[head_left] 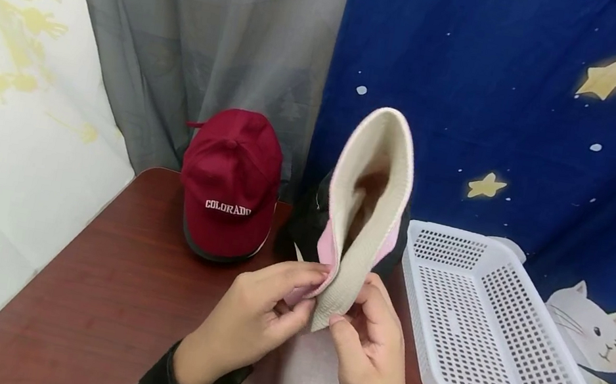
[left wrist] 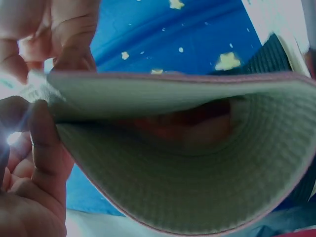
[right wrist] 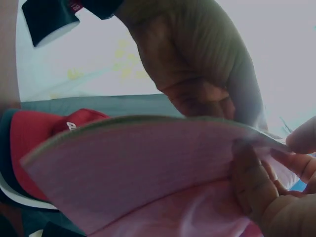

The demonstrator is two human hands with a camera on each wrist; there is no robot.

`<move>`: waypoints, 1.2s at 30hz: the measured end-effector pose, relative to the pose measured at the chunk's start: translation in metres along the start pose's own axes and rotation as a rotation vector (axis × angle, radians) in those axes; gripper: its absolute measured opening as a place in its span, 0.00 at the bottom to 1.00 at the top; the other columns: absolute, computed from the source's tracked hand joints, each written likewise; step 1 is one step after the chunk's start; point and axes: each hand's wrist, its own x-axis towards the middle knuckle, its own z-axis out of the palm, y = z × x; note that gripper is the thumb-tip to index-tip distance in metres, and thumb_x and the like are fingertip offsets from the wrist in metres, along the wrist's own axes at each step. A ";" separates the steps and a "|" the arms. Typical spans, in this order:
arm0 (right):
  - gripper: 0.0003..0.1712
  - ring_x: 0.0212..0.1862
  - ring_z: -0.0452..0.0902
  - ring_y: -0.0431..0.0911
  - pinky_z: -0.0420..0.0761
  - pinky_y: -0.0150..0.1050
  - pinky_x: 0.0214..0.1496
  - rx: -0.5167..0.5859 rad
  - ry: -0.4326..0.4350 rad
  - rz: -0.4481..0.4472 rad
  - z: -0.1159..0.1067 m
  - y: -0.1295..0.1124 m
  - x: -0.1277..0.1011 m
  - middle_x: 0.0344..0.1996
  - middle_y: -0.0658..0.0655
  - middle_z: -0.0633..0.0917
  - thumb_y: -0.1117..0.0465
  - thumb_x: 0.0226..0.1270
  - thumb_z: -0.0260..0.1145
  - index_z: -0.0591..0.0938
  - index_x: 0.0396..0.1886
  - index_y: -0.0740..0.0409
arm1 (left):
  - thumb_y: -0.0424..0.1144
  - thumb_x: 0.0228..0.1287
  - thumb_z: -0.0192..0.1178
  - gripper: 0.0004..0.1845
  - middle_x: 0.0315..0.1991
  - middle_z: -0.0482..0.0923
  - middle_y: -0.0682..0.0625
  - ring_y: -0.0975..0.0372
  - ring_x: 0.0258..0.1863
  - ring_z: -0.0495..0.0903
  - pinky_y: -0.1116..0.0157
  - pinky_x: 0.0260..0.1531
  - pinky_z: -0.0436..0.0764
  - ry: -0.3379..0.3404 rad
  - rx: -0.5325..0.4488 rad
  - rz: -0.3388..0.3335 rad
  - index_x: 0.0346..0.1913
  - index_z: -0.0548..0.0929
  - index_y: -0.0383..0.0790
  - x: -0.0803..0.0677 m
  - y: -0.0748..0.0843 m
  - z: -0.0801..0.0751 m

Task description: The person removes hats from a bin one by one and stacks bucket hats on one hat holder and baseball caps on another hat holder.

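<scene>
A pink bucket hat (head_left: 363, 240) with a beige lining is held up in front of me, folded, its opening turned toward the head camera. My left hand (head_left: 260, 311) pinches one side of the brim between thumb and fingers. Close beside it, my right hand (head_left: 375, 345) grips the other side of the same brim end. In the left wrist view the beige inside of the hat (left wrist: 197, 182) gapes wide. The pink outside of the brim (right wrist: 148, 163) faces the right wrist camera.
On the table (head_left: 90, 292), a dark red cap (head_left: 231, 187) with COLORADO lettering sits at the back left. A black cap (head_left: 303, 221) is partly hidden behind the bucket hat. To the right stands a white perforated basket (head_left: 413, 327). Curtains hang behind.
</scene>
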 end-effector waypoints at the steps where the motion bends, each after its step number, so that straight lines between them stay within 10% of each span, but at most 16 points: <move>1: 0.19 0.41 0.74 0.46 0.76 0.33 0.37 -0.002 0.002 -0.004 0.000 0.000 0.000 0.44 0.63 0.77 0.84 0.54 0.53 0.79 0.43 0.68 | 0.20 0.54 0.64 0.20 0.50 0.84 0.44 0.59 0.45 0.84 0.73 0.38 0.82 0.004 -0.001 -0.002 0.51 0.83 0.34 0.000 -0.001 0.000; 17: 0.19 0.37 0.77 0.45 0.77 0.32 0.36 -0.111 0.009 -0.023 -0.007 0.001 0.003 0.38 0.59 0.83 0.86 0.56 0.55 0.84 0.36 0.62 | 0.18 0.60 0.60 0.14 0.46 0.84 0.40 0.62 0.23 0.81 0.74 0.18 0.80 0.108 -0.201 -0.142 0.48 0.84 0.31 -0.001 0.002 -0.015; 36: 0.07 0.26 0.80 0.42 0.81 0.29 0.28 -0.082 0.321 0.152 -0.062 0.008 0.007 0.30 0.58 0.84 0.84 0.62 0.56 0.79 0.36 0.80 | 0.18 0.63 0.59 0.09 0.36 0.83 0.45 0.63 0.20 0.81 0.70 0.23 0.82 0.412 -0.192 -0.322 0.45 0.81 0.22 -0.005 -0.010 -0.055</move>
